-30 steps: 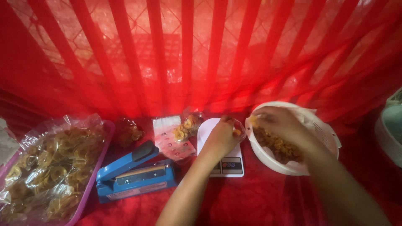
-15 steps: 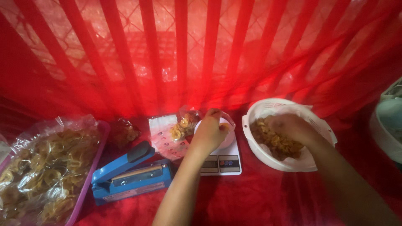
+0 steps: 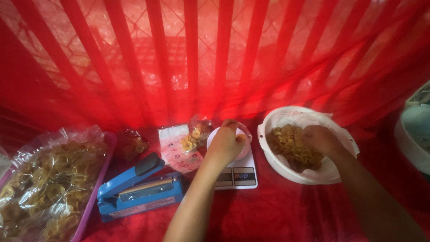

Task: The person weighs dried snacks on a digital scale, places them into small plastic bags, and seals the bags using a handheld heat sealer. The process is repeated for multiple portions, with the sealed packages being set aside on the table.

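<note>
Head view: we take scale [image 3: 236, 172] as landmark. Left hand [image 3: 225, 144] above its platform, fingers pinched on bag [image 3: 244, 140] mouth. Right hand [image 3: 319, 140] right of scale, buried in chips [image 3: 289, 145] inside white basket [image 3: 309, 177]; its grip we cannot tell.

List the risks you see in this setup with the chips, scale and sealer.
1. The left hand rests on the small bag on the white kitchen scale, so its pressure may skew the reading.
2. The right hand is in the chips in the white colander; chips carried across the gap could drop onto the red cloth.
3. The blue bag sealer lies close to the left forearm, which could knock it.
</note>
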